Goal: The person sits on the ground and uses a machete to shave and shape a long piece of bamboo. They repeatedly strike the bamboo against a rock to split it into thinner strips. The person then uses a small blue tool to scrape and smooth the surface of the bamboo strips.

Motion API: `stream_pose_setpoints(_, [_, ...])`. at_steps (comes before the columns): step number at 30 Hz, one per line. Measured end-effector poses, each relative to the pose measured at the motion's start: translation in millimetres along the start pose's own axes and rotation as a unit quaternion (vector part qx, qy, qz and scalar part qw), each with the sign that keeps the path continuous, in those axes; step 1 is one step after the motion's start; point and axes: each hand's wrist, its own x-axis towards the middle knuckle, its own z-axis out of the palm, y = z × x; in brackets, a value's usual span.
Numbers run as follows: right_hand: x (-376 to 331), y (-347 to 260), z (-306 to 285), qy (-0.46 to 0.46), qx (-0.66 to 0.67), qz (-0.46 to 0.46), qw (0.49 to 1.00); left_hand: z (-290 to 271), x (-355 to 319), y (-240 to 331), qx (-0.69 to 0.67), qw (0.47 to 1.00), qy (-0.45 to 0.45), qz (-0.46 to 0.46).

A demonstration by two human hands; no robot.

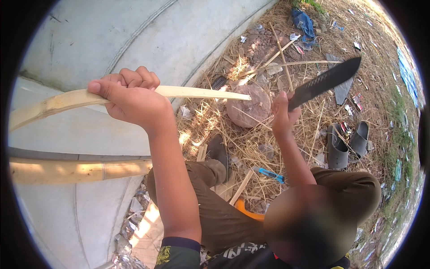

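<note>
My left hand (134, 96) is closed around a long pale bamboo strip (201, 92). The strip bends down past the left rim of the view, and its cut end hangs over a round chopping block (251, 105). In my right hand (284, 112) is a big dark machete (329, 80), its blade pointing up to the far right, apart from the strip. My fingers wrap the handle and hide most of it.
A thick bamboo pole (80, 171) lies against the pale wall (89, 36) at left. A blue utility knife (269, 175) rests on straw between my legs. Grey sandals (338, 145) lie to the right. Bamboo scraps, blue cloth (303, 23) and litter cover the ground.
</note>
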Motion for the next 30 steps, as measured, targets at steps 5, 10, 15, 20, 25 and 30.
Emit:
stream_pose_setpoints(5, [-87,111,-96,-0.137,-0.561,0.34,0.742,14,-7,4,0.002,0.999,0.04,-0.035])
stream_pose_setpoints(10, [-21,52,-47,-0.062,-0.067,0.637,0.765,8,-7,5,0.007,0.998,0.047,-0.034])
stream_pose_setpoints(15, [8,-31,15,-0.027,-0.053,0.169,0.984,9,-8,3,-0.006,1.0,-0.005,-0.009])
stream_pose_setpoints(20, [-86,88,-97,-0.127,-0.549,0.326,0.759,9,-9,1,-0.057,0.998,-0.004,-0.027])
stream_pose_setpoints(25, [-60,87,-108,-0.071,-0.147,0.659,0.734,9,-12,2,-0.083,0.996,-0.026,-0.018])
stream_pose_setpoints(30, [-37,39,-24,-0.048,-0.218,0.154,0.963,0,-8,1,-0.072,0.997,0.002,-0.034])
